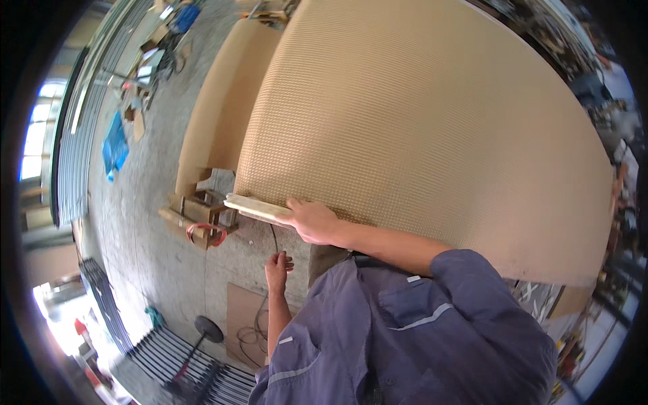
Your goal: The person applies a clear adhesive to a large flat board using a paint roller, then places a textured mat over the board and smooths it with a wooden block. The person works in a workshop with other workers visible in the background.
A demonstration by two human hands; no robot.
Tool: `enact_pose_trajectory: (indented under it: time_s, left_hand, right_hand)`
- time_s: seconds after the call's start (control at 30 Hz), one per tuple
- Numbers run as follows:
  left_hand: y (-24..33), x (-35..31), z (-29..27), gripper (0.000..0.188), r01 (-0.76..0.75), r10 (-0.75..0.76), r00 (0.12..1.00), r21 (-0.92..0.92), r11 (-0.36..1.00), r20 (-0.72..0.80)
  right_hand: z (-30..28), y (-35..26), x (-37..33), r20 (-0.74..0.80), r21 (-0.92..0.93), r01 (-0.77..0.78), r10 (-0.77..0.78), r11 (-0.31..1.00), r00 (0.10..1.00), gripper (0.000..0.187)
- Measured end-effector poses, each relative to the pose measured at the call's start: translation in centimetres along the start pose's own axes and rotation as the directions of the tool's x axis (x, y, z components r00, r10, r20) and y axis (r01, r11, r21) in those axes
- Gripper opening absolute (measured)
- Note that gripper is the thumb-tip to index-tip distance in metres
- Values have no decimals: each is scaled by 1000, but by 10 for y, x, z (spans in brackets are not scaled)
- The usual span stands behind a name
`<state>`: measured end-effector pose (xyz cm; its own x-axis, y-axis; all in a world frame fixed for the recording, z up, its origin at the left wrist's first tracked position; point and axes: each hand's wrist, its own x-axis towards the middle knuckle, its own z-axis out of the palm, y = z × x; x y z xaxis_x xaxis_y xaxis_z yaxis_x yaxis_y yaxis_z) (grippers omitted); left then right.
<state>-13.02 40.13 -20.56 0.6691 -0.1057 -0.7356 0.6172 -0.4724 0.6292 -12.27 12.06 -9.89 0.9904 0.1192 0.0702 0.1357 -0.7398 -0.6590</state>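
Observation:
A large tan sheet (405, 135) with a fine bumpy texture spreads in front of me and to the right. At its near left corner lies a pale, narrow wooden strip (256, 206). My right hand (314, 221) is closed round the strip's right end, along the sheet's near edge. Lower and further left, my left hand (277, 268) has its fingers curled round a thin dark cable (274, 236). That cable rises from the hand toward the underside of the strip. What lies beneath the strip is hidden.
Left of the sheet stands a long tan panel (216, 101). A wooden frame (199, 219) with a red loop (206, 235) is near its lower end. Cable coils (253, 334) lie on a brown board (239, 304). Blue plastic (115, 145) and scraps lie further left.

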Motion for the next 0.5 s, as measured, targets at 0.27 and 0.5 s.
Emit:
enact_pose_trajectory:
  time_s: [0.27, 0.5]
  left_hand:
    - [-57, 33, -33, 32, -20, -105, 957, 424, 906, 270]
    - [-65, 76, -90, 32, 17, -130, 947, 360, 933, 293]
  right_hand:
    - [-86, 114, -304, -693, 52, -898, 663, 437, 283, 55]
    - [-100, 113, -443, -663, 86, -989, 734, -122, -148, 69]
